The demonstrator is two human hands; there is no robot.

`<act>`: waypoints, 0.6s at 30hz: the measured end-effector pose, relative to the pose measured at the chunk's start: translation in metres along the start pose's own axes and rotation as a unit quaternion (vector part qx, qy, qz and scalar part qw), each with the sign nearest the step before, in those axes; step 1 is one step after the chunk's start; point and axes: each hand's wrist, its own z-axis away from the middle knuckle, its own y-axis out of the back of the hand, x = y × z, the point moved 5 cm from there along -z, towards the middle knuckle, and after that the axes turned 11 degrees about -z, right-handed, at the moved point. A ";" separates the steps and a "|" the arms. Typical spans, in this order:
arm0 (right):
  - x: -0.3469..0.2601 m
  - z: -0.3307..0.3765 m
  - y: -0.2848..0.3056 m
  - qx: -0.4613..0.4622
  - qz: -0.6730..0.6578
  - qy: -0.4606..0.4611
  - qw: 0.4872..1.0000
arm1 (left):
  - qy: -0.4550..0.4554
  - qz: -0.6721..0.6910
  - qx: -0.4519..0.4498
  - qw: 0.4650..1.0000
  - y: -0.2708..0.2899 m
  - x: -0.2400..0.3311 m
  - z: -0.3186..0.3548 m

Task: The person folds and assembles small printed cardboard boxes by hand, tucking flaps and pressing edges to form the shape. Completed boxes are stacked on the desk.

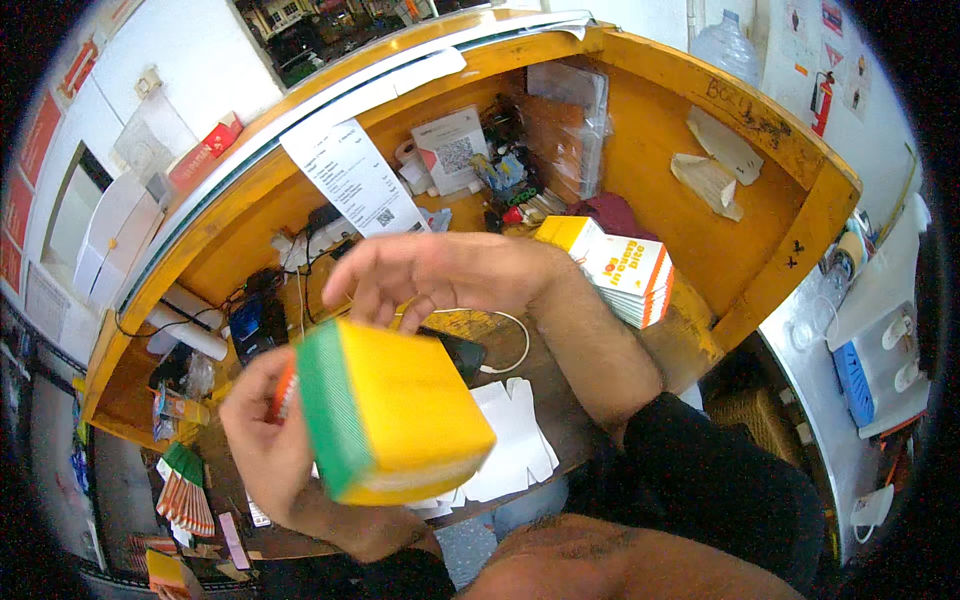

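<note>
My left hand [270, 440] is closed around the side of a yellow and green cardboard box [410, 420]. The box is tilted above the table, its yellow base facing me, and is slightly blurred. Just beyond its upper edge is my right hand [440, 270], its fingers loosely curved and apart with nothing visible in them. Below the box lie white flat carton blanks [515, 435] with cut flaps. To the right of my right hand sits a stack of flat white, orange and yellow cartons [630, 270].
A dark phone [465, 352] with a white cable lies behind the box. From the yellow wooden counter wall [660, 90] hangs a long printed receipt [355, 180]. More green and orange flat cartons [185, 495] are at the lower left. A metal surface [810, 370] stands at right.
</note>
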 end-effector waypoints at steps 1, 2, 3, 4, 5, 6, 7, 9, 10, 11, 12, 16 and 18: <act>-0.005 -0.002 0.000 0.019 -0.017 0.036 0.999 | -0.073 0.117 0.012 0.990 0.001 0.004 -0.002; -0.005 -0.004 -0.002 -0.032 -0.077 0.066 0.994 | -0.050 0.086 0.092 0.991 0.010 -0.026 0.001; -0.008 -0.005 -0.004 -0.029 -0.032 0.090 0.995 | -0.026 0.059 0.169 0.984 0.014 -0.038 0.000; -0.010 -0.005 -0.008 -0.028 0.012 0.114 0.993 | 0.015 0.064 0.174 0.983 0.016 -0.048 0.003; -0.012 -0.005 -0.012 -0.026 0.057 0.137 0.989 | 0.022 0.103 0.179 0.978 0.014 -0.054 0.003; -0.006 -0.009 -0.014 -0.023 0.034 0.094 0.995 | 0.021 0.148 0.183 0.972 0.011 -0.051 0.001; -0.006 -0.013 -0.020 0.004 0.049 0.099 0.994 | 0.015 0.215 0.168 0.962 0.005 -0.049 -0.003; -0.003 -0.021 -0.034 0.062 0.082 0.109 0.989 | 0.008 0.334 0.130 0.933 -0.010 -0.046 -0.011; 0.005 -0.027 -0.034 0.047 0.123 0.144 0.981 | 0.008 0.391 0.108 0.914 -0.022 -0.045 -0.019; 0.012 -0.028 -0.035 0.057 0.201 0.164 0.964 | 0.006 0.430 0.090 0.898 -0.032 -0.044 -0.023; 0.017 -0.028 -0.038 0.069 0.278 0.184 0.940 | 0.004 0.464 0.076 0.883 -0.040 -0.043 -0.029; 0.033 -0.036 -0.046 0.073 0.241 0.218 0.943 | -0.033 0.525 0.047 0.849 -0.054 -0.040 -0.038; 0.035 -0.034 -0.045 0.093 0.184 0.178 0.962 | 0.034 0.460 0.138 0.876 -0.054 -0.028 -0.036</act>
